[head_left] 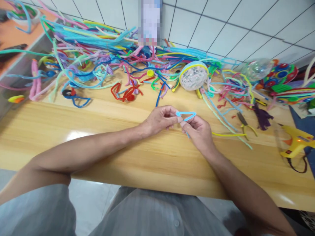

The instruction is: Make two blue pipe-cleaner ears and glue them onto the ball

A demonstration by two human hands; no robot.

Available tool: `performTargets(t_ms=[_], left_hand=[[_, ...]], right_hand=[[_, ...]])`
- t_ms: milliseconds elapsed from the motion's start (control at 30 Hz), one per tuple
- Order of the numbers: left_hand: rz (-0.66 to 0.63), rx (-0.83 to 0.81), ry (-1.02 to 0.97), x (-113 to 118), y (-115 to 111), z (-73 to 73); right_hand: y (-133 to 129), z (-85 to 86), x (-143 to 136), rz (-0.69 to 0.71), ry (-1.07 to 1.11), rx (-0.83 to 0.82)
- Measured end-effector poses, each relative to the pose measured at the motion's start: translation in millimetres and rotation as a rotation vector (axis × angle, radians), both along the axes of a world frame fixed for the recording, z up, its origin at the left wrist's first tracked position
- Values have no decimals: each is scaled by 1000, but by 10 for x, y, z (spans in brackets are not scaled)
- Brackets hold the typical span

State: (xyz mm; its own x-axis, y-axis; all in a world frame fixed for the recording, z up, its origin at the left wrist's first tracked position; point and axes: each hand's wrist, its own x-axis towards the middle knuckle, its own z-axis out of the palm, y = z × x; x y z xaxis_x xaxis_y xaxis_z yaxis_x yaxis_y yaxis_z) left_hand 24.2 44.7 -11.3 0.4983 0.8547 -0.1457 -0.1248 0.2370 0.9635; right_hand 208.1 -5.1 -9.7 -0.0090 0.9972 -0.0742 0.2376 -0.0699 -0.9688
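A light blue pipe cleaner (187, 113), bent into a small triangle with a short tail pointing down, is held above the wooden table (137, 164). My left hand (163, 120) pinches its left corner between thumb and fingers. On the other side, my right hand (199, 131) grips the lower crossing and the right part, its thumb meeting the left thumb. A dark blue pipe cleaner (158, 96) lies just beyond my left hand. By my right wrist, a yellow pipe cleaner (228, 134) runs along the table.
Heaps of coloured pipe cleaners (98, 36) line the tiled wall. A clear dome with a yellow rim (194, 77) sits among them. Rightward lie pliers (246, 124) and a yellow glue gun (296, 141) with its cord. A red bent pipe cleaner (126, 93) rests left of centre.
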Motion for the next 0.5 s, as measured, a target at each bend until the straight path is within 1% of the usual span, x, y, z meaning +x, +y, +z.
performTargets(t_ms=[133,300,367,433,500], left_hand=[[29,-23,4,0,-3,-5],[13,-88,-13,-13,16,10],[25,-108,-19,-16,24,10],[47,-121,-25,-17,29,6],[74,-139,-37,-15,33,1]], right_hand=[[0,-29,-17,4,-4,47],[-2,-45,-3,15,-6,58],[-4,-46,18,28,-13,62],[2,-53,53,11,-25,111],[21,-68,103,-58,-70,237]])
